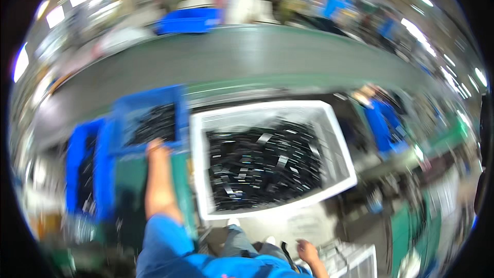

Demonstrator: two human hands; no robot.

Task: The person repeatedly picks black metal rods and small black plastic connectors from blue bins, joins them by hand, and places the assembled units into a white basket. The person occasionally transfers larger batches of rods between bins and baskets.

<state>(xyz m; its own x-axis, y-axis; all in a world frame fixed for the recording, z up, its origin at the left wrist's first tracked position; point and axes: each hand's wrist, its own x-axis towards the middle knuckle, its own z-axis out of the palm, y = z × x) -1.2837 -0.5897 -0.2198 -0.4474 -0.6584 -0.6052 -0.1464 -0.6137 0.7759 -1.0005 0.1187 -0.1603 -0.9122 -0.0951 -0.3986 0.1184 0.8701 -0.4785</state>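
Observation:
My left arm reaches forward, and my left hand (157, 148) is at the near rim of a blue bin (149, 97) with black parts (154, 123) in it. Blur smears its fingers, so whether they grip the rim cannot be told. Low in the picture, my right hand (307, 252) is beside my body with its fingers curled. Anything inside it is too blurred to make out. In front of me a large white crate (337, 146) holds a heap of small black parts (265, 167), with some pale pieces among them. Neither hand touches that crate.
Across the far side runs a green-edged conveyor belt (247, 54), with another blue bin (188, 20) beyond it. One more blue bin (74, 170) stands at the left, and another (383, 123) at the right. A white crate (368, 265) is near my right hand. People work in the background.

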